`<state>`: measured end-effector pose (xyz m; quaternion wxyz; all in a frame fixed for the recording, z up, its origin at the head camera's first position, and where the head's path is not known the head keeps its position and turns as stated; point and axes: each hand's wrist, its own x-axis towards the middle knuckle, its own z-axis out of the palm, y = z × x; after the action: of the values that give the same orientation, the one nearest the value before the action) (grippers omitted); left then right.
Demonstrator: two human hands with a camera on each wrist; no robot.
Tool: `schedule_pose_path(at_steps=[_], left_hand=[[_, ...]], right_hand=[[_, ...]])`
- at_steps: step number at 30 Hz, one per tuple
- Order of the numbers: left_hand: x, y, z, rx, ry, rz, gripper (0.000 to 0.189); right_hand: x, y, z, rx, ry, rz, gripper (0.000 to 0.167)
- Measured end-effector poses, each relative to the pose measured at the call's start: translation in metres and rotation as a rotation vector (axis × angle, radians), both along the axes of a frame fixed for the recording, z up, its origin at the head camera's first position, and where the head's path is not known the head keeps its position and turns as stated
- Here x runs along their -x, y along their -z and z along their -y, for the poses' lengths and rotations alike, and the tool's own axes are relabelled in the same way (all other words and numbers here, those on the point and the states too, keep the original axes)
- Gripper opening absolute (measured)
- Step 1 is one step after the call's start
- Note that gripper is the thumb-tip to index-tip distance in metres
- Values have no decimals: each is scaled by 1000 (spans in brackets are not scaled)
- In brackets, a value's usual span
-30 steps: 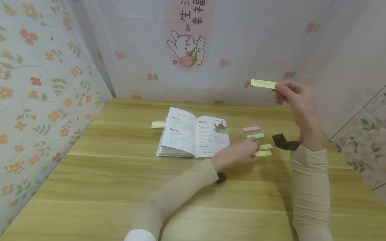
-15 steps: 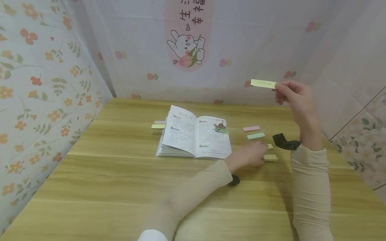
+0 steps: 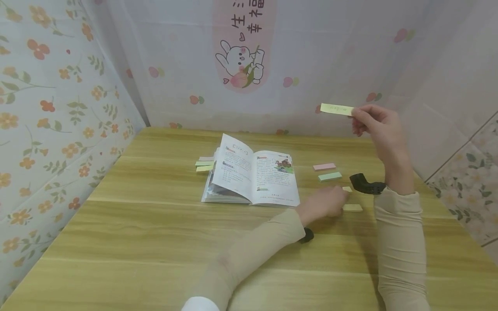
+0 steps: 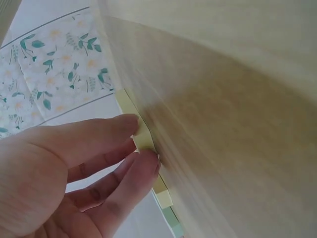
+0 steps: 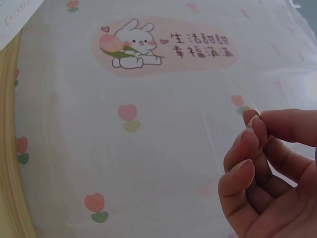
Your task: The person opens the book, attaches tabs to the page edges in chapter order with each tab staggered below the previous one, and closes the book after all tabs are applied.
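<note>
My right hand (image 3: 383,127) is raised above the table's far right and pinches one end of a yellow sticky note (image 3: 336,109) with faint handwriting. In the right wrist view that note is edge-on and hardly visible. Low over the table, my left hand (image 3: 324,202) pinches a yellow sticky-note pad (image 4: 134,116) between thumb and finger; the head view shows only the pad's right part. Beyond it lie another yellow pad (image 3: 347,189), partly hidden by the left hand, a green pad (image 3: 330,176) and a pink pad (image 3: 324,166).
An open book (image 3: 274,181) lies left of the pads, its left pages partly lifted. Pink, green and yellow tabs (image 3: 204,163) stick out from its left side. A printed curtain (image 3: 175,65) hangs behind the wooden table (image 3: 128,224).
My left hand has shifted right and slightly nearer, and the nearest yellow pad has moved the same way. The book's left pages have risen, showing more tabs. My right hand stays nearly still.
</note>
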<state>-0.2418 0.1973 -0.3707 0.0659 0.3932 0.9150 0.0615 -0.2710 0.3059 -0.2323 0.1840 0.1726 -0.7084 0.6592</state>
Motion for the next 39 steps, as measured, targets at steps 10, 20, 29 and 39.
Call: schedule_pose_path(at_steps=[10,20,29,39], left_hand=[[-6,-8,12,24,43,7,44],[-11,-26,38,-37,88,-66,42],[-9,-25,69,-62,42,-119,35],[-3,-21,98,9,-37,-235,43]], right_hand=[[0,2,5,-12,20,-27,21],[1,2,6,-104,78,-48,22],[5,11,13,-64,-33,-26,17],[5,25,24,-224,-59,31,20]])
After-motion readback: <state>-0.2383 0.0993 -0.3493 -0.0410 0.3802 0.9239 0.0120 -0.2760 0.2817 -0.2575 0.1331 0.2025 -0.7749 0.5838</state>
